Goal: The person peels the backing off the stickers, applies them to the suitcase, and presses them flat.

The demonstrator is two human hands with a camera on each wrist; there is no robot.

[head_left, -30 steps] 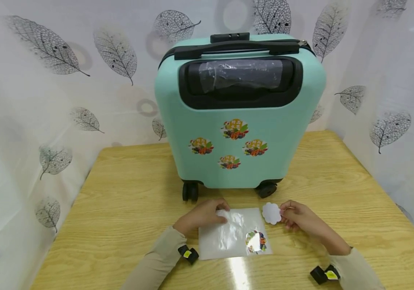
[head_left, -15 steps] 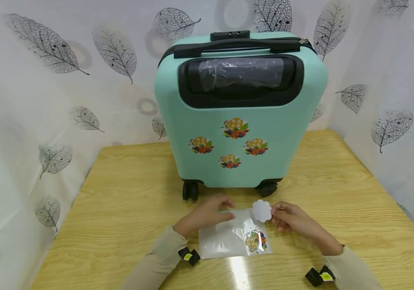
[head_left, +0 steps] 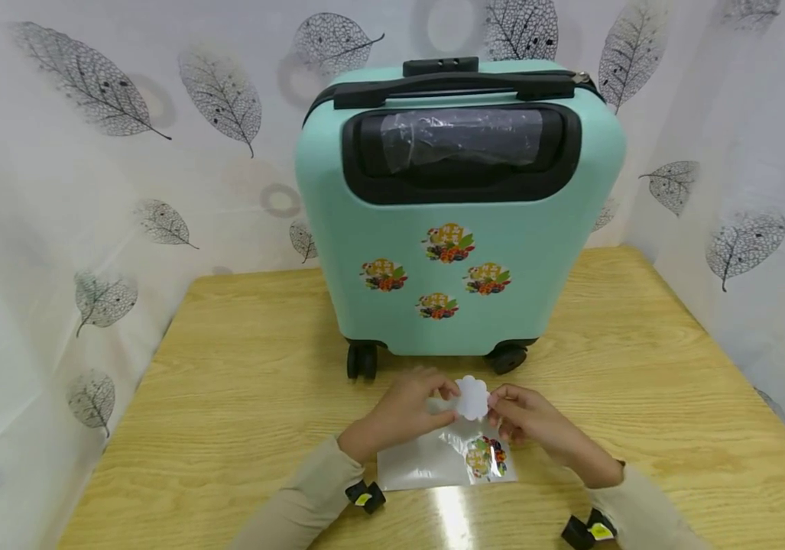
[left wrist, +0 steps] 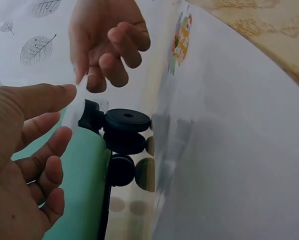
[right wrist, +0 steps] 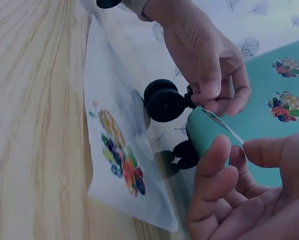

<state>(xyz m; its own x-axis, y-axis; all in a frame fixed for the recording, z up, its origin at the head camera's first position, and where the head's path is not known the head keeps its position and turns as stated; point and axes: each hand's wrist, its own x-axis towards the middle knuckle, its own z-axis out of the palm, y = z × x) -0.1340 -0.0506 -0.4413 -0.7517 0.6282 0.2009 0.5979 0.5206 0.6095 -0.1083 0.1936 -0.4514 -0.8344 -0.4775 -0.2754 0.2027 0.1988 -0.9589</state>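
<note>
A white scalloped sticker [head_left: 472, 398], its blank face toward the head camera, is held up between both hands over a glossy backing sheet [head_left: 413, 462]. My right hand [head_left: 533, 424] pinches its right edge between thumb and index finger. At the opposite edge, my left hand [head_left: 399, 409] has its thumb and fingertips on the sticker. In the right wrist view the sticker [right wrist: 223, 125] appears nearly edge-on, bridging the two hands. One printed fruit sticker [head_left: 486, 457] lies on the sheet's lower right corner.
A mint-green suitcase [head_left: 392, 229] stands upright behind the hands, several fruit stickers on its front. Its black wheels [head_left: 362, 360] rest on the wooden table [head_left: 248, 367] just beyond the sheet. Leaf-patterned fabric [head_left: 227, 191] surrounds the table's back and sides.
My right hand has carried the sticker leftward over the sheet. My left hand has lifted off the sheet, moved slightly right and met the sticker's left edge.
</note>
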